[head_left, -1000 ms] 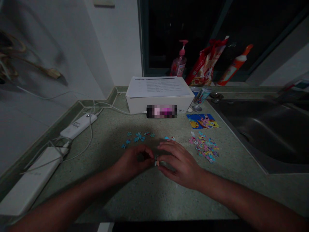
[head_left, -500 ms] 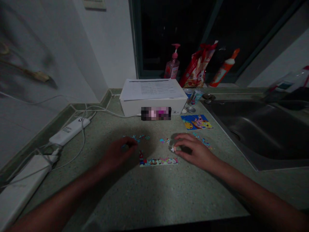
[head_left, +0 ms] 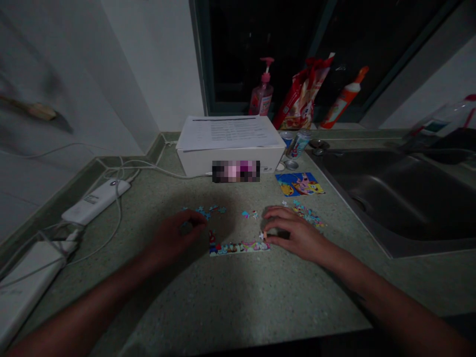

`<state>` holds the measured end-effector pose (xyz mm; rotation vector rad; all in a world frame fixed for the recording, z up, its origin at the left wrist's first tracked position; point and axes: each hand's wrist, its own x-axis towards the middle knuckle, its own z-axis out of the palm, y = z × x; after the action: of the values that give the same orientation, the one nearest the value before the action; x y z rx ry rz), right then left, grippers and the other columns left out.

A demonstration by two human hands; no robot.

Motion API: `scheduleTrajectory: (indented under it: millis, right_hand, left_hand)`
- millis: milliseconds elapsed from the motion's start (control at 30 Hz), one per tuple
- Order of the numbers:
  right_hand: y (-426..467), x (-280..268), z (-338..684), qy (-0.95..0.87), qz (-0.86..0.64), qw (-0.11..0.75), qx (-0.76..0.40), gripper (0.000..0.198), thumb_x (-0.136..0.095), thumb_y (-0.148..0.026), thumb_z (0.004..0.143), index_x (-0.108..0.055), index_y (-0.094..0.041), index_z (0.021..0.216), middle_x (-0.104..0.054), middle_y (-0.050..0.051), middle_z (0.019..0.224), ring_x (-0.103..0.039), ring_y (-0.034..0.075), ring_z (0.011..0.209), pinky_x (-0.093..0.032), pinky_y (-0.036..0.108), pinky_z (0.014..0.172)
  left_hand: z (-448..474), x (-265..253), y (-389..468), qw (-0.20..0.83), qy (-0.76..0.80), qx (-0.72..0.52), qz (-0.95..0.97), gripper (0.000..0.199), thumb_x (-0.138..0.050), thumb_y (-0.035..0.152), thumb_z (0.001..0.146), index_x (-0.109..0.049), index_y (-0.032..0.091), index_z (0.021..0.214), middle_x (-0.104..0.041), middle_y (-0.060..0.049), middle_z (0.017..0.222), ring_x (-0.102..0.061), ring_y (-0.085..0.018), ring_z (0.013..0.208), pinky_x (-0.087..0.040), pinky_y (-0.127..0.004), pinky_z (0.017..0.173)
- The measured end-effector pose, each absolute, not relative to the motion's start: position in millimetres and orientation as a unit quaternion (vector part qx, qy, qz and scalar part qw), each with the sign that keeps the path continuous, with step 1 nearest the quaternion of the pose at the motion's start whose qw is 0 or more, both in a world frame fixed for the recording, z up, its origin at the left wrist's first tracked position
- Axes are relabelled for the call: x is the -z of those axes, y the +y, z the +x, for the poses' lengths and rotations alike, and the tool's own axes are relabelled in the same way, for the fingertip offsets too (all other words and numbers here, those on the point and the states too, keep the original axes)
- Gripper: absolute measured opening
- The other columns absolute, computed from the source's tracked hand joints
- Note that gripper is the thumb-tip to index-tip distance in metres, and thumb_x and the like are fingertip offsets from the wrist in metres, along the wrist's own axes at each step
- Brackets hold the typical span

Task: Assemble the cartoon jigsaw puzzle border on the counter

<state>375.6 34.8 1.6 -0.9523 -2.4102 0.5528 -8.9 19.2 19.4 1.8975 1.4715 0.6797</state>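
Note:
My right hand [head_left: 293, 233] pinches a small pale jigsaw piece [head_left: 262, 236] between thumb and fingertips. It is just above the right end of a joined strip of jigsaw pieces [head_left: 240, 248], with a short stack rising at the strip's left end. My left hand [head_left: 182, 230] is curled near that left end, thumb and index tips close together; whatever they may hold is too dark to make out. Loose blue jigsaw pieces [head_left: 213, 209] lie beyond the left hand. A few more pieces [head_left: 250, 214] sit between the hands, and a pile of pieces [head_left: 308, 214] lies behind the right.
A blue cartoon picture card [head_left: 299, 184] lies beyond the right hand. Behind stands a white box [head_left: 230, 141] with paper on top and a blurred-out device [head_left: 236, 171] against it. Cans [head_left: 299, 144], a sink [head_left: 372, 198] and white power strips [head_left: 96, 201] with cables flank the counter.
My right hand has brought its jigsaw piece down towards the right end of the strip. My left hand has kept its place beside the strip. The view has shifted slightly.

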Motion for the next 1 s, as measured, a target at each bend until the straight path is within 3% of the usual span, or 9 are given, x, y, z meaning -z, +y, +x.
scheduleTrajectory:
  millis: [1000]
  right_hand:
    - [36.1, 1.0, 380.0, -0.886, -0.347, 0.228, -0.205, 0.019, -0.090, -0.026, 0.095, -0.079, -0.028, 0.110, -0.075, 0.009, 0.131, -0.065, 0.030, 0.138, -0.057, 0.051, 0.114]
  left_hand:
    - [-1.1, -29.0, 15.8, 0.318, 0.577, -0.261, 0.705, 0.019, -0.065, 0.040, 0.093, -0.077, 0.027, 0.099, -0.085, -0.006, 0.100, -0.079, -0.029, 0.097, -0.064, -0.049, 0.095]
